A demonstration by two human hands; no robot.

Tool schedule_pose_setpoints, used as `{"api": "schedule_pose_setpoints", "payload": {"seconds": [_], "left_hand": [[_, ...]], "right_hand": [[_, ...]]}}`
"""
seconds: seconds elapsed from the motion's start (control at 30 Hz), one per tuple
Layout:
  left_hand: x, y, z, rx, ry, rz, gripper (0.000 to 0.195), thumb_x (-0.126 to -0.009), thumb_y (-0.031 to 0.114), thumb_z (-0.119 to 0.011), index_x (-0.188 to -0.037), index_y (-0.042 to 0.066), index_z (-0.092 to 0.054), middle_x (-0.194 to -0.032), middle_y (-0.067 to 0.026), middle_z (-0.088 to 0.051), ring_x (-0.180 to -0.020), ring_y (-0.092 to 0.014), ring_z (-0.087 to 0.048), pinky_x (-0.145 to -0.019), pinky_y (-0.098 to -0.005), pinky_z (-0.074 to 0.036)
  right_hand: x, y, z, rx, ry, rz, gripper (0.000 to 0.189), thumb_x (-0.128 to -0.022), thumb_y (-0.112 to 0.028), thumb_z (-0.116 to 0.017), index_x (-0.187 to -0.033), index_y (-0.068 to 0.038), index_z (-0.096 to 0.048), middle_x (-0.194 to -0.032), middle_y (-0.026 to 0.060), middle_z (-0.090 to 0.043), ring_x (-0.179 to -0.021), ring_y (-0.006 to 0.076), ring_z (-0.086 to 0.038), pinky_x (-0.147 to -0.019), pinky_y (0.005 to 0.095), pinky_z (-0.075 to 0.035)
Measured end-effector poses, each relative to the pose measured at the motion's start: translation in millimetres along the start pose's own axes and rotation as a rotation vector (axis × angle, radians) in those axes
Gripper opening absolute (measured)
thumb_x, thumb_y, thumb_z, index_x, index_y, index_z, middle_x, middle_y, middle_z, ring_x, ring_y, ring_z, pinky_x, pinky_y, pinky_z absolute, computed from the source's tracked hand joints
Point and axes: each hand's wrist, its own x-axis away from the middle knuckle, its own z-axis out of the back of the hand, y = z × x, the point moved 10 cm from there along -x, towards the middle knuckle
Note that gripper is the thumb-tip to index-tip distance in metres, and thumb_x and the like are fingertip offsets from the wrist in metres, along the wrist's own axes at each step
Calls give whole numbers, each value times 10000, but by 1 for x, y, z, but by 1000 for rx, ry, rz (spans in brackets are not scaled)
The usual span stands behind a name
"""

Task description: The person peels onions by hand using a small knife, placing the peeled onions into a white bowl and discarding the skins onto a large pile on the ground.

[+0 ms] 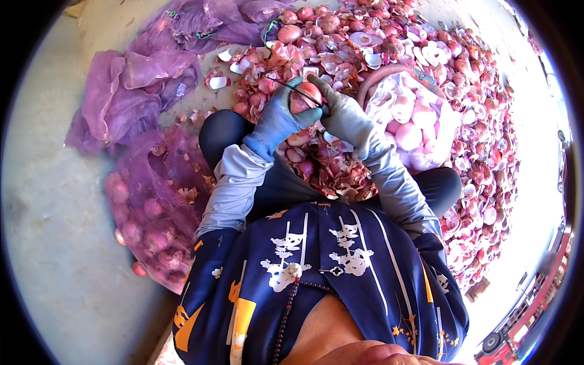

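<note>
My left hand [275,119], in a blue-grey knit glove, grips a red onion [301,101] between thumb and fingers. Across that onion runs a thin dark blade, apparently a small knife [299,91]. My right hand [347,117], gloved in grey, is closed at the blade's right end; the handle is mostly hidden in it. Its fingers come close to the onion's right side. Below both hands, loose onions and papery skins [349,178] lie between my bent legs. Just right of my right hand stands a round tub [376,78] lined with a pale plastic bag [431,157] holding peeled onions [409,136].
A broad heap of onions, skins and cut ends [483,159] spreads ahead and to the right. On the left, a purple mesh sack [157,219] contains onions, with crumpled purple mesh [123,96] beyond it on the concrete floor [54,219]. A red vehicle [502,342] shows at the right rim.
</note>
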Motion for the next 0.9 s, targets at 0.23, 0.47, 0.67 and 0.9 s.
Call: {"api": "schedule_pose_setpoints", "payload": {"seconds": [0.23,0.47,0.67,0.9], "left_hand": [[4,-15,1,23,25,-44,969,-664,439,-898,-1418,23,-452,-1306,-227,-571,-1206,-341,-587,-1019,-424,-480],[6,-14,-4,34,-48,-77,931,-713,415,-874,-1427,14,-431,-1293,-202,-584,-1186,-316,-601,-1012,-407,-487],[18,19,-20,125,-342,-88,1088,-787,507,-817,-1536,-29,-237,-1440,-194,-491,-1314,-260,-510,-1082,-389,-422],[12,30,-20,127,-244,-145,1195,-731,670,-779,-1508,-66,-248,-1417,-281,-484,-1321,-357,-513,-1060,-424,-443]], "right_hand": [[-2,-9,-9,166,-53,253,652,-856,18,-523,-1489,-68,-389,-1312,91,-606,-1127,184,-626,-977,312,-501],[-10,7,-10,77,41,353,509,-881,-65,-554,-1386,-110,-511,-1180,97,-657,-1001,246,-668,-909,367,-529],[-16,75,-14,-346,-161,-225,362,-901,-7,-606,-1252,-89,-573,-930,-37,-628,-819,70,-572,-715,252,-483],[13,37,7,-1078,-83,-363,301,-911,-145,-711,-1186,-134,-588,-697,-81,-473,-544,40,-466,-484,196,-365]]}}
